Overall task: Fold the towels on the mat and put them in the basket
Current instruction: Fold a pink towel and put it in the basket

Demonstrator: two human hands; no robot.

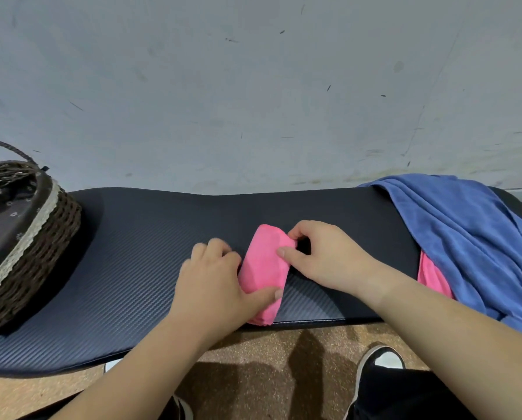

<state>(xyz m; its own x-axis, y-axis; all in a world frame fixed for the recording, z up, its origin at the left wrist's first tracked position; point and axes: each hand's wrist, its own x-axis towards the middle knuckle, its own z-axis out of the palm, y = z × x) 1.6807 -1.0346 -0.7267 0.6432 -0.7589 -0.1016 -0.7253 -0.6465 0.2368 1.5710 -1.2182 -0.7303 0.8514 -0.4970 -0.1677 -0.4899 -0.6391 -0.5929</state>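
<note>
A small pink towel (264, 269), folded into a narrow bundle, lies on the black ribbed mat (132, 268) near its front edge. My left hand (214, 280) grips its left side, thumb across the lower part. My right hand (323, 256) pinches its upper right corner between thumb and fingers. A large blue towel (465, 237) lies crumpled at the mat's right end, and a second pink towel (434, 278) shows from under it. The dark wicker basket (41, 237) with a patterned lining stands at the left end.
A grey scuffed wall (253, 86) rises directly behind the mat. Below the front edge is a brown speckled floor (269, 374), where a black-and-white shoe (381, 365) shows.
</note>
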